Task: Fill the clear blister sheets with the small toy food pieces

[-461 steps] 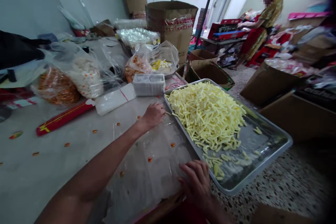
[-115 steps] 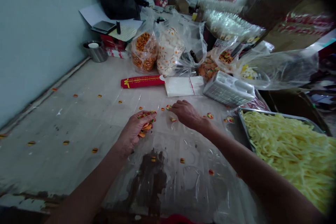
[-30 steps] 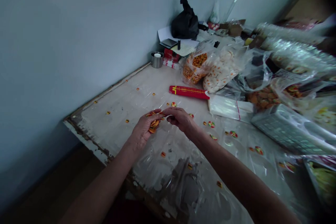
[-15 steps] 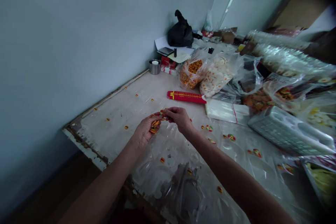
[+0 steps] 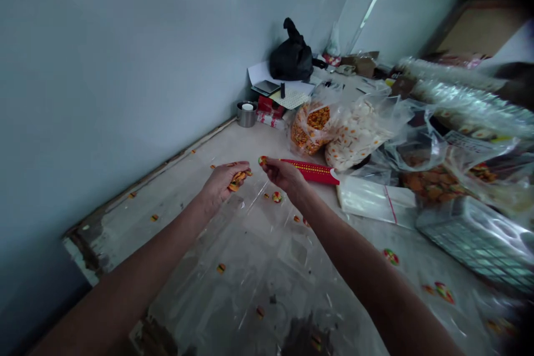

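Observation:
My left hand (image 5: 223,181) is closed around several small orange-and-green pieces (image 5: 238,180), which stick out past the fingertips. Just to its right, my right hand (image 5: 287,175) pinches a small round disc (image 5: 262,161) with red, green and yellow on it. A gap separates the two hands. Under them, flat clear plastic bags (image 5: 292,250) cover much of the table. A similar round disc (image 5: 277,197) lies below my right hand, beside a tiny burger-shaped piece (image 5: 266,196). Another burger-shaped piece (image 5: 221,268) rests nearer me.
Behind my right hand lies a red printed strip (image 5: 312,171), with a stack of clear bags (image 5: 375,203) beside it. Bags of orange pieces (image 5: 306,133) and white pieces (image 5: 354,130) stand farther back. A plastic basket (image 5: 471,239) is at right; a metal cup (image 5: 246,115) stands by the wall.
My hands have drawn apart. The right hand now holds the round disc away from the left hand's bunch. The camera view has shifted, and a round disc now shows on the bags below my right hand.

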